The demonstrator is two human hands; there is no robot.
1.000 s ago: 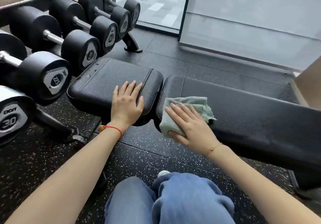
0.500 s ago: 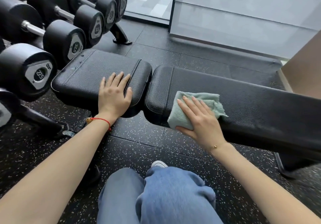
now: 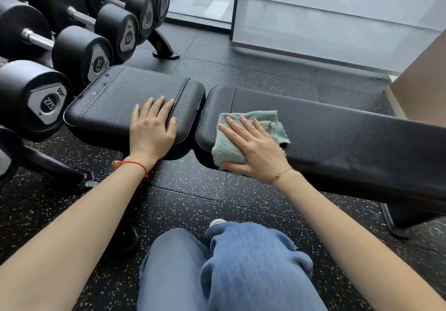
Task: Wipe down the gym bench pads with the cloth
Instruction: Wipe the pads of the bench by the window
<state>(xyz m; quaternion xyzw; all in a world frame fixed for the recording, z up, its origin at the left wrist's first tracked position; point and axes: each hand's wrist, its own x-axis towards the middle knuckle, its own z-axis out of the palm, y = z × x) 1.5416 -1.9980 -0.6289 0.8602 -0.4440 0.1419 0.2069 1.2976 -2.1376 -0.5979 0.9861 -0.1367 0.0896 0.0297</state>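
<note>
A black gym bench lies across the view in two pads. The short seat pad (image 3: pixel 120 96) is on the left and the long back pad (image 3: pixel 337 137) stretches right. My left hand (image 3: pixel 152 129) rests flat on the seat pad's near right part, fingers spread, holding nothing. My right hand (image 3: pixel 255 151) presses a pale green cloth (image 3: pixel 270 122) onto the left end of the back pad, with the thumb hooked under the cloth's near edge. The cloth drapes over the pad's front side.
A rack of black dumbbells (image 3: pixel 79 52) stands close on the left, its foot (image 3: pixel 164 50) beyond the seat pad. My knees in blue jeans (image 3: pixel 229 267) are below the bench. Black speckled rubber floor (image 3: pixel 241 199) lies all around. A glass wall (image 3: pixel 337 16) runs behind.
My right hand slid the cloth to the right along the back pad, then back toward the pad's left end. My left hand stayed on the seat pad. The view shifted toward the right.
</note>
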